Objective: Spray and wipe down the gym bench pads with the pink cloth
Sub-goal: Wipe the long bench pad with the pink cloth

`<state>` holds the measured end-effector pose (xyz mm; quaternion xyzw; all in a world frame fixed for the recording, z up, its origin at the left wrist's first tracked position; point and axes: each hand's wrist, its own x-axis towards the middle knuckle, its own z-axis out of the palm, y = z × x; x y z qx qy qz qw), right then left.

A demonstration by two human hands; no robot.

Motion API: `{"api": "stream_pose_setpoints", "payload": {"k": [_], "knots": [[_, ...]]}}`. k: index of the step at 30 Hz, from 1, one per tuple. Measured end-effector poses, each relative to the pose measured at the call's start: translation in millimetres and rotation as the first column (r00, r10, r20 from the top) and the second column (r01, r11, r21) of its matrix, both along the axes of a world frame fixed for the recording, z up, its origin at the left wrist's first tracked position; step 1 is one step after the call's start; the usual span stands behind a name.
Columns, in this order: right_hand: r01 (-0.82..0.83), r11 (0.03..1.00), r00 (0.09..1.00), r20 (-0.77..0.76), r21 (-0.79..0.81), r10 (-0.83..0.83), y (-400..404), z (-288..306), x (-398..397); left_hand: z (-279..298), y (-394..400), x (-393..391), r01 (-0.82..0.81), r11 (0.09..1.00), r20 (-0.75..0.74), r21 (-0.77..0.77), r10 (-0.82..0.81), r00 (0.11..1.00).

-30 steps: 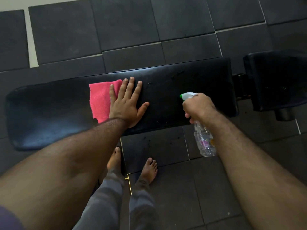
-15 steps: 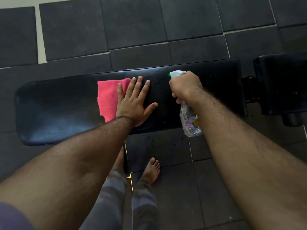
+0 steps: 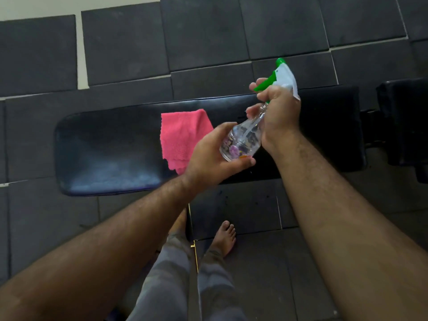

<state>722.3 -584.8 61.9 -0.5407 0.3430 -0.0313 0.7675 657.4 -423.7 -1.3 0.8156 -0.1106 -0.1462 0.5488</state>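
Pink cloth [image 3: 183, 137] lies loose on the long pad [image 3: 111, 154], just left of the left hand [image 3: 208, 158], which cups the bottle [image 3: 243, 140] base while the right hand [image 3: 278, 112] clamps its neck, nozzle pointing away, so the left is nearer.

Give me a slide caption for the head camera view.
Both hands hold the spray bottle above the bench pad; pink cloth lies there.
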Motion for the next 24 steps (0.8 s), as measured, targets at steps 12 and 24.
{"api": "stream_pose_setpoints", "payload": {"k": [12,24], "knots": [[-0.663,0.488,0.683,-0.190,-0.567,0.706,86.1,-44.8,-31.7,-8.1,121.2,19.9,-0.625,0.779,0.049,0.059,0.623,0.781],[-0.634,-0.293,0.428,-0.640,-0.716,0.638,139.0,-126.7,-65.0,-43.2,188.9,25.8,-0.701,0.674,0.069,0.233,0.707,0.704]]}}
